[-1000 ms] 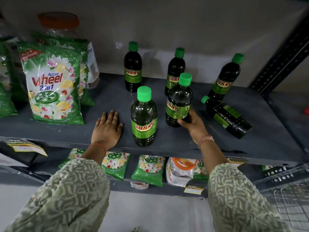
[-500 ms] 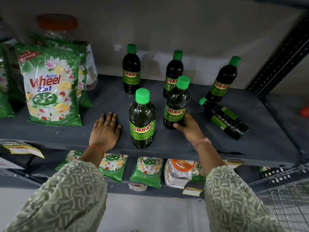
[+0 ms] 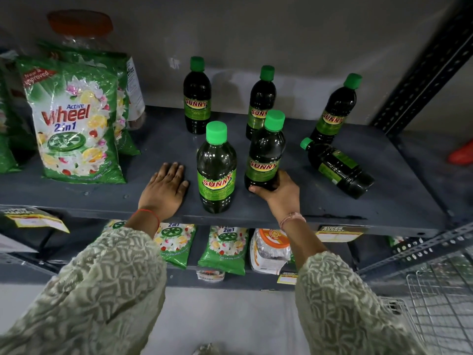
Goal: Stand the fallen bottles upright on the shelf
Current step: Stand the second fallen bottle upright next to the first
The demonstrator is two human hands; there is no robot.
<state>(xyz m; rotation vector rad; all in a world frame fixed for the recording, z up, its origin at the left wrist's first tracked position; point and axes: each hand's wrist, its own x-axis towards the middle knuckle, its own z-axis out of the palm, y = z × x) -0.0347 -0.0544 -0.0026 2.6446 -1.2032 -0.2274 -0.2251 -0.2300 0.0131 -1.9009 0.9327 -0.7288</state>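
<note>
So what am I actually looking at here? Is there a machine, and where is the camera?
No machine: a person wears the camera on their head, so it looks down at their own two hands. On the grey shelf stand five dark bottles with green caps; a sixth, the fallen bottle, lies on its side at the right. The right hand grips the base of one upright bottle. The left hand rests flat on the shelf, holding nothing. A detergent packet stands at the left.
</note>
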